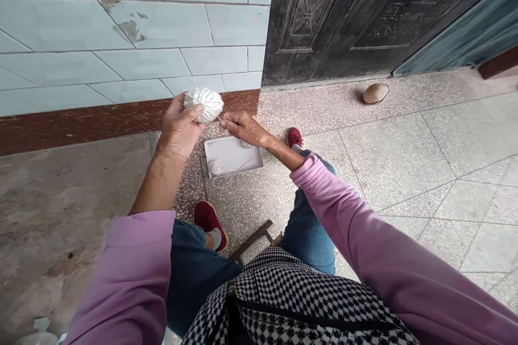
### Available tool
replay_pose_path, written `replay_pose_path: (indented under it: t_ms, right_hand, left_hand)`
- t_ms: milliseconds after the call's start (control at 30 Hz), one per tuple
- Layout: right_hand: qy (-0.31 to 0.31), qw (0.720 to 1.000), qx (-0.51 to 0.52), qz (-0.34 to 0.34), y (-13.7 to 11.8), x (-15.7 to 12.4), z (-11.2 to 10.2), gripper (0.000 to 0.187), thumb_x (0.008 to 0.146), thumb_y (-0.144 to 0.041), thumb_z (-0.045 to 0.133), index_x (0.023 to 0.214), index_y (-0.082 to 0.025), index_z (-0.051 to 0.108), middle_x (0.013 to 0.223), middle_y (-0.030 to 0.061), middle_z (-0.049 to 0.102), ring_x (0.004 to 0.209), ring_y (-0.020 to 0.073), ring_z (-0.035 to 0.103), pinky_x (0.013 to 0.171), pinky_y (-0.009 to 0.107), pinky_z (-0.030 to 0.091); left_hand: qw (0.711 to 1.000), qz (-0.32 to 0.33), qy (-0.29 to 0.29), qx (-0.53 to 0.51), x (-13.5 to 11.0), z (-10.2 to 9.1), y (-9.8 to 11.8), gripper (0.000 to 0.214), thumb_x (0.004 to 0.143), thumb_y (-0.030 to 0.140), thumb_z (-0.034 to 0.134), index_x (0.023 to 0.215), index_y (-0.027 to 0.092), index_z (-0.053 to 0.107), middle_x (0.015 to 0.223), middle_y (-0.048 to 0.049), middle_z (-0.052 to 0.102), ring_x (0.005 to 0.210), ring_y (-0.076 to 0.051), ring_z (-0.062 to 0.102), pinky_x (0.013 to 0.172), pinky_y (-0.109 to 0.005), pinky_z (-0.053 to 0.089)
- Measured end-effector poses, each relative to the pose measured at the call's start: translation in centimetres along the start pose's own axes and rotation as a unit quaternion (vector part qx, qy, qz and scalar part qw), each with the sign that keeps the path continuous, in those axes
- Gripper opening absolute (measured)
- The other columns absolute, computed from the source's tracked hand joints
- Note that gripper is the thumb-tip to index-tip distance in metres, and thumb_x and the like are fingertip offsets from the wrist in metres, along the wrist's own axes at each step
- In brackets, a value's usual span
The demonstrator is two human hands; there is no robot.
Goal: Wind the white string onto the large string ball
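A ball of white yarn [205,103] is held up in front of me, with my left hand [180,128] closed around its left side. My right hand [243,128] is just right of the ball, its thumb and fingers pinched on a strand of yarn that runs to the ball. Below both hands a shallow white box [238,153] lies on the floor. Inside it are a smaller ball of yarn [215,166] at the left and part of another one near the back, partly covered by my right hand. A loose strand trails over the box's front edge.
A pale tiled wall [170,24] and a dark carved door [324,11] stand ahead. On the floor by the door lies a rounded brownish ball [375,94]. My red shoes [208,218] flank the box, and part of a wooden stool [254,240] shows beneath me.
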State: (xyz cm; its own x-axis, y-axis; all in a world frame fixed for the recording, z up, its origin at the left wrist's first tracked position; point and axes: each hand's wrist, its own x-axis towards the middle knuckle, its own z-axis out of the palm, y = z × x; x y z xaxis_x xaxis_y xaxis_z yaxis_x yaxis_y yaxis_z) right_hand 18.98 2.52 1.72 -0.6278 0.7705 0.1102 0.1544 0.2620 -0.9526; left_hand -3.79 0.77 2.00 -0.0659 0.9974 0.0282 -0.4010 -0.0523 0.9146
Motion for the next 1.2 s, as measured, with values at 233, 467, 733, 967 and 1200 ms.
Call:
replay_pose_path:
  t_ms: [233, 467, 733, 967, 1200]
  right_hand:
    - [-0.025, 0.999, 0.044, -0.008, -1.4, -0.6, -0.8, 0.062, 0.136, -0.066, 0.076, 0.095, -0.020, 0.070, 0.076, -0.0062, 0.048, 0.074, 0.0151, 0.040, 0.069, 0.029, 0.034]
    - [0.109, 0.988, 0.101, 0.043, -2.3, -0.2, -2.9, 0.056, 0.140, -0.055, 0.072, 0.094, -0.022, 0.066, 0.071, -0.0077, 0.042, 0.069, 0.0138, 0.038, 0.066, 0.029, 0.033]
    - [0.143, 0.983, 0.098, 0.059, -1.9, 0.3, -2.5, 0.058, 0.137, -0.055, 0.078, 0.092, -0.023, 0.061, 0.075, -0.0061, 0.047, 0.072, 0.0156, 0.040, 0.065, 0.027, 0.035]
    - [0.085, 0.993, 0.050, 0.064, 0.1, 1.0, -1.5, 0.058, 0.141, -0.037, 0.070, 0.086, -0.022, 0.057, 0.073, -0.0071, 0.047, 0.076, 0.0136, 0.041, 0.071, 0.029, 0.035]
    - [-0.037, 0.999, -0.004, -0.033, 1.9, 0.6, -0.7, 0.056, 0.140, -0.056, 0.072, 0.099, -0.017, 0.074, 0.083, -0.0026, 0.058, 0.079, 0.0159, 0.048, 0.076, 0.029, 0.040]
  left_hand:
    - [0.985, 0.005, 0.069, 0.157, 0.3, -0.6, -0.6, 0.080, 0.056, 0.043, 0.123, 0.120, 0.024, 0.079, 0.114, -0.0059, 0.090, 0.105, -0.027, 0.078, 0.088, -0.039, 0.065]
    - [0.966, -0.051, -0.097, 0.235, -1.1, 0.7, 0.7, 0.068, 0.070, 0.051, 0.117, 0.126, 0.024, 0.090, 0.123, -0.0112, 0.091, 0.111, -0.033, 0.084, 0.099, -0.045, 0.072]
    - [0.979, -0.094, -0.139, 0.114, -2.0, 1.6, 1.0, 0.061, 0.070, 0.051, 0.122, 0.120, 0.029, 0.095, 0.118, -0.0109, 0.090, 0.101, -0.032, 0.085, 0.082, -0.040, 0.074]
    - [0.993, -0.066, -0.093, 0.017, -1.4, 1.5, 1.6, 0.067, 0.068, 0.046, 0.117, 0.124, 0.029, 0.083, 0.137, -0.0123, 0.089, 0.123, -0.037, 0.081, 0.087, -0.043, 0.073]
    - [0.999, -0.039, -0.015, 0.034, -0.3, 0.1, 1.0, 0.077, 0.068, 0.046, 0.117, 0.129, 0.025, 0.076, 0.133, -0.0109, 0.086, 0.129, -0.035, 0.073, 0.100, -0.047, 0.069]
